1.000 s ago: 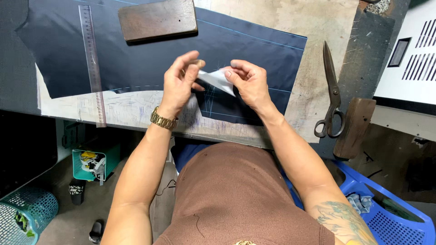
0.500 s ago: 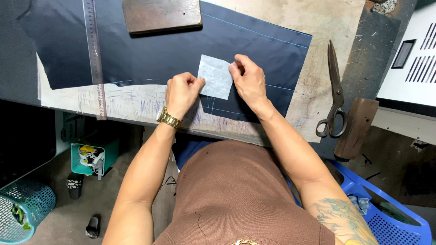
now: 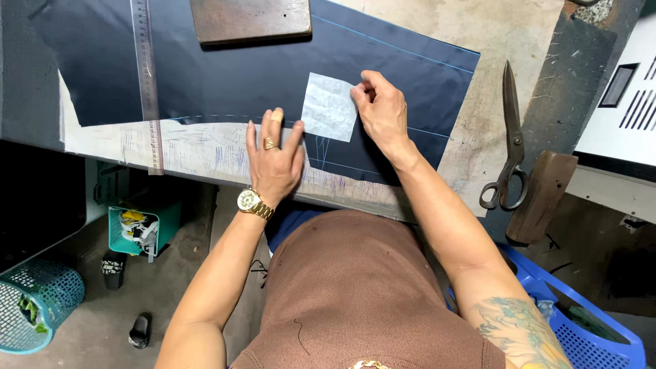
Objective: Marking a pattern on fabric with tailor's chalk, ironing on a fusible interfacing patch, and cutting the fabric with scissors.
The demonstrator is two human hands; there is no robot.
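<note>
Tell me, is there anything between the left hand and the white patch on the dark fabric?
Nothing visible. The left hand lies flat just left of the white patch, with only bare dark fabric between them. The right hand pinches the patch's opposite edge.

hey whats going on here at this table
A person at a worktable has a small white patch lying on a dark navy fabric piece marked with chalk lines. The right hand pinches the patch's right edge, while the left hand lies flat on the table edge beside it. A clear ruler and a wooden block rest on the fabric; large scissors lie off to the right.
</note>
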